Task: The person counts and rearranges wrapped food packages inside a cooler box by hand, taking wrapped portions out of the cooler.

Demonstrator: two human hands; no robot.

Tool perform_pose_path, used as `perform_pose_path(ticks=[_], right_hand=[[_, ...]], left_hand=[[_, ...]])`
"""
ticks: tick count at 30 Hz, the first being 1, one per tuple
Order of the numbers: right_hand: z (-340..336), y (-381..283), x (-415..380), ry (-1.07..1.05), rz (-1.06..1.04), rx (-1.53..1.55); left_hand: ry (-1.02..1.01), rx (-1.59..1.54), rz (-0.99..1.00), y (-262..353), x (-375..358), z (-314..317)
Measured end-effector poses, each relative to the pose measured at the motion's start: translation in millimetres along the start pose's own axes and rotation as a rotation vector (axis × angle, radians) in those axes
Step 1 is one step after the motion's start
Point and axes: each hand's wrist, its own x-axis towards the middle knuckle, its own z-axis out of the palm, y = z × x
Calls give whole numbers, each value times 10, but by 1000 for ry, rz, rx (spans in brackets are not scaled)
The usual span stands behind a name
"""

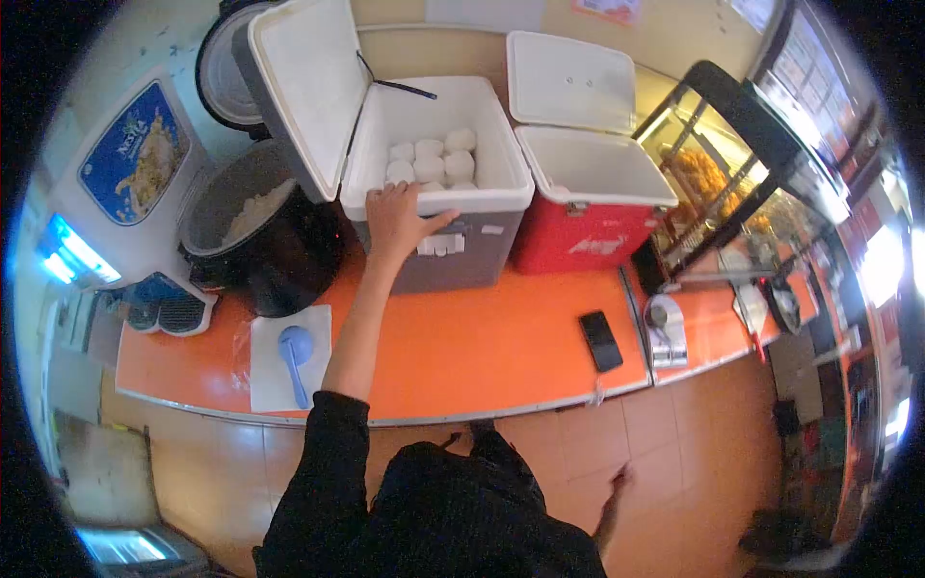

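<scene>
Grey cooler is sat upper centre on the counter. Lid propped open, so white rounds are reachable. Left hand rested on front rim, probably for steadying: fingers draped over, thumb spread. Right hand, lower right, blurred; finger state can't be told.

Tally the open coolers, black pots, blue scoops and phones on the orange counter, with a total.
Open coolers: 2, grey cooler and red cooler
Black pot: 1
Blue scoop: 1
Phone: 1
Total: 5
</scene>
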Motion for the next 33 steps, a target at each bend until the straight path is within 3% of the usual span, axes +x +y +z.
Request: perform_pose_path(ticks=[1, 2, 4, 6, 7, 11, 13, 16, 19, 23, 25, 26, 28, 29, 32, 33], right_hand=[[226, -628, 307, 45, -99, -115], [1046, -1713, -139, 30, -314, -108], [1839, -2981, -167, -273, -657, -169], [2626, -3610, -43, -404, -728, 37], [2898, -4006, -82, -626, -814, -124], [4029, -4711, -115, -892, -994, -199], [4506, -4886, -224, -1000, -960, -310], [5227, -5023, -314, -1087, -1021, -445], [5989, -5021, -230, -1164, -1123, -534], [6832, -4832, -25, -1193, -1144, -699], [7167, -4727, 123, -1276, -1226, -967], [7322, -4689, 158, -1270, -1207, -974], [7601, -4599, 145, -1342, -1177, -1334], [7690, -4529, 117, -1333, -1166, -1338], [8097, -4172, 162, -1392, -1386, -1470], [8398, -3909, 341, -1513, -1211, -1649]], left_hand=[[15, 16, -22, 10, 54, 22], [40, 1, -18, 21, 46, 29], [66, -49, -49, 32, 10, 47], [96, -59, -64, 33, 22, 41], [111, -94, -47, 35, -2, 60], [93, -132, -100, 47, 20, 65], [13, -117, -152, 44, 23, 68], [77, -126, -129, 0, 4, 131], [122, -148, -120, -19, 28, 186], [23, -54, -108, 1, 156, -12], [-135, -158, -104, -135, 196, -59], [-105, -212, -24, -223, 265, -106], [-106, -201, -49, -411, 232, -93], [-91, -177, -73, -485, 223, -73], [-63, -67, -82, -564, 133, -7], [-71, -77, -76, -568, 125, 22]])
